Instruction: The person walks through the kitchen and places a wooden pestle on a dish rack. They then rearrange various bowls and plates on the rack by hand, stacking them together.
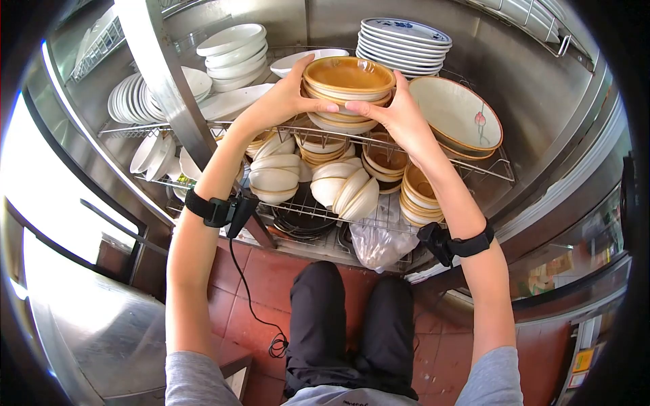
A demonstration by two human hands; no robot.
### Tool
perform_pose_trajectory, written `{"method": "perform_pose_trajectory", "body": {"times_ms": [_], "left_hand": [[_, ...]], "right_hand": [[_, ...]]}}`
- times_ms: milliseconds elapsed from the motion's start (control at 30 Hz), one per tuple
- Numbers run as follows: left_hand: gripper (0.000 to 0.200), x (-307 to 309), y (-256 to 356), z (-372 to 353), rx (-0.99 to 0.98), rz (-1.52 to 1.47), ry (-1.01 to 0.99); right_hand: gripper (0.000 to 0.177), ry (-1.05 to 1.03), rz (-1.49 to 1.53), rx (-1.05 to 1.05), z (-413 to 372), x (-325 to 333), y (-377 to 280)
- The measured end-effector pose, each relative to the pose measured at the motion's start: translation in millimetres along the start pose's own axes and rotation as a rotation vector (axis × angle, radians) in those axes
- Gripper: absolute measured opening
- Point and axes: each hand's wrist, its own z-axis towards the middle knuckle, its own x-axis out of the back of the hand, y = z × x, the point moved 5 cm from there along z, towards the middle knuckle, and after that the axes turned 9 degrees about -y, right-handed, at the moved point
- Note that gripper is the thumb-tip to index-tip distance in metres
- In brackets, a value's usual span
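Note:
Between my two hands is a stack of bowls [349,78], brown-glazed inside and cream outside, at the upper wire shelf. My left hand [292,96] grips the stack's left side, its thumb across the front. From the right, my right hand [398,108] wraps round the same stack, and the two thumbs nearly meet. The stack's back and the other fingertips are hidden. Just right of the stack lies a large oval dish [455,111] with a brown rim and a red flower. A white shallow bowl [288,64] sits behind my left hand.
Blue-patterned plates [404,57] and white bowls [233,61] are stacked at the back. Plates [139,98] stand on edge at left behind a metal post [166,74]. The lower rack holds more bowls [274,177]. A plastic bag [380,240] and black pans [302,222] lie underneath.

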Motion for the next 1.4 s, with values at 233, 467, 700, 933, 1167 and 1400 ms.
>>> {"method": "perform_pose_trajectory", "body": {"times_ms": [233, 467, 700, 933, 1167, 1400], "left_hand": [[0.108, -1.6, -5.2, -12.3, -0.037, 0.210, 0.219], [0.039, -61.2, 15.3, -113.6, -0.264, 0.133, 0.914], [0.036, -209.1, -74.9, -129.0, 0.374, 0.156, 0.558], [0.054, -236.3, -98.5, -118.9, 0.530, 0.543, 0.380], [0.055, -247.1, -103.1, -114.7, 0.513, 0.549, 0.332], [0.044, -242.7, -103.2, -110.2, 0.676, 0.305, 0.467]], "right_hand": [[0.106, 0.068, -0.139, 0.001, -16.8, 0.0, -15.7], [0.035, 0.287, -0.443, 0.401, -128.7, -18.8, -42.0], [0.090, -0.047, -0.489, -0.154, -151.8, -62.4, 119.1], [0.115, -0.224, -0.351, -0.213, -138.2, -68.6, 170.7], [0.113, -0.418, -0.466, -0.256, -117.3, -74.3, 169.2], [0.097, -0.400, -0.426, -0.339, -115.3, -71.5, 160.1]]}}
